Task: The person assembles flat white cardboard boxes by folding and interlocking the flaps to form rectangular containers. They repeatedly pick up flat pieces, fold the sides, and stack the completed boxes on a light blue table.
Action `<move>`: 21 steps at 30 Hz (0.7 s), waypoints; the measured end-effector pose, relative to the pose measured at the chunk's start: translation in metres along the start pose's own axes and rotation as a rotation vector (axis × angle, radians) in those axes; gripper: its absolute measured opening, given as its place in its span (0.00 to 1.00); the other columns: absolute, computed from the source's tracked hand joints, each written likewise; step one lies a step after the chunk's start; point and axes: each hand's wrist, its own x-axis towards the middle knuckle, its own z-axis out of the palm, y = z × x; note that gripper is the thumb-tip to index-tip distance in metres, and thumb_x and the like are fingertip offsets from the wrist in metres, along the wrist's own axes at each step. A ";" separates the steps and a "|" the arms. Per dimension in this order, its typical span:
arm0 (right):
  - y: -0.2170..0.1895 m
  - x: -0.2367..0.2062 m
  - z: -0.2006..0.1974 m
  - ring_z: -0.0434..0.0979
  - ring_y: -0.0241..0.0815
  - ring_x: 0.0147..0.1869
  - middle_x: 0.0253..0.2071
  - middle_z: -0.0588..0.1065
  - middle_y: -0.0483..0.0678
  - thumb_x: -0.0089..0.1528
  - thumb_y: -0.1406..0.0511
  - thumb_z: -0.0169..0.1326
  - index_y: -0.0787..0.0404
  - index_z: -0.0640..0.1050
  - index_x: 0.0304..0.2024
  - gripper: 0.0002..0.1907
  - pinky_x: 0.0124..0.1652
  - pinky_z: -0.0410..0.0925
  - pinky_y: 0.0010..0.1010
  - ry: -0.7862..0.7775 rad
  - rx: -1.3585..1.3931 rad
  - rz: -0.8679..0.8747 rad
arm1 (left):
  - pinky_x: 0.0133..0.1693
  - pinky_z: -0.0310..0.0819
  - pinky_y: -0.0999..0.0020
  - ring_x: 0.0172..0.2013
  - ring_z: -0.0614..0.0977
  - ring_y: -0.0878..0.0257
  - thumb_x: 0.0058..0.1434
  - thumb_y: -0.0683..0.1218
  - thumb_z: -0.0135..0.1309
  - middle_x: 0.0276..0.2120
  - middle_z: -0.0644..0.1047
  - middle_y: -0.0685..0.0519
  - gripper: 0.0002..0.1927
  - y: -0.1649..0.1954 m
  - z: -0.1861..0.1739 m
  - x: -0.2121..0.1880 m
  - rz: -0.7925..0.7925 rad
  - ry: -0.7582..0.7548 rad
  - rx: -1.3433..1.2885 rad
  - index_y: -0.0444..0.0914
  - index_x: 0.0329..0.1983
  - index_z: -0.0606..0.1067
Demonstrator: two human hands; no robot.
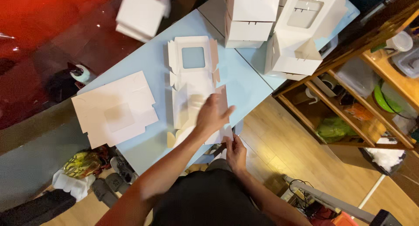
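A flat white cardboard box blank [192, 84] with a square window cut-out lies unfolded on the light blue table [244, 84]. My left hand [211, 114] presses down on its near panel, fingers spread and blurred. My right hand [235, 151] pinches a flap of the same blank at the table's near edge.
A stack of flat box blanks [114, 108] lies to the left. Several assembled white window boxes [270, 27] stand at the table's far end, and another stack [140, 12] sits at the top left. A wooden shelf unit [371, 82] stands to the right. Shoes and bags [94, 173] lie on the floor.
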 end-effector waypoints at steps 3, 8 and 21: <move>0.008 0.001 0.000 0.78 0.34 0.39 0.37 0.80 0.48 0.70 0.66 0.48 0.72 0.74 0.57 0.17 0.41 0.73 0.27 0.001 0.087 0.035 | 0.47 0.79 0.54 0.46 0.82 0.40 0.56 0.54 0.65 0.45 0.77 0.30 0.39 -0.001 0.027 0.030 -0.110 -0.236 0.206 0.21 0.58 0.64; 0.003 0.004 -0.003 0.78 0.33 0.33 0.31 0.79 0.48 0.70 0.64 0.50 0.72 0.78 0.52 0.16 0.36 0.73 0.25 0.062 0.079 0.045 | 0.38 0.81 0.58 0.32 0.87 0.49 0.55 0.41 0.54 0.31 0.84 0.38 0.13 -0.030 0.013 0.026 -0.107 -0.253 -0.046 0.31 0.40 0.81; -0.089 0.055 0.008 0.78 0.59 0.25 0.24 0.76 0.63 0.69 0.60 0.50 0.60 0.84 0.46 0.15 0.28 0.70 0.46 -0.002 -0.659 -0.369 | 0.32 0.78 0.66 0.28 0.85 0.65 0.60 0.46 0.60 0.26 0.83 0.49 0.11 -0.045 0.018 0.013 -0.269 -0.275 -0.237 0.33 0.40 0.84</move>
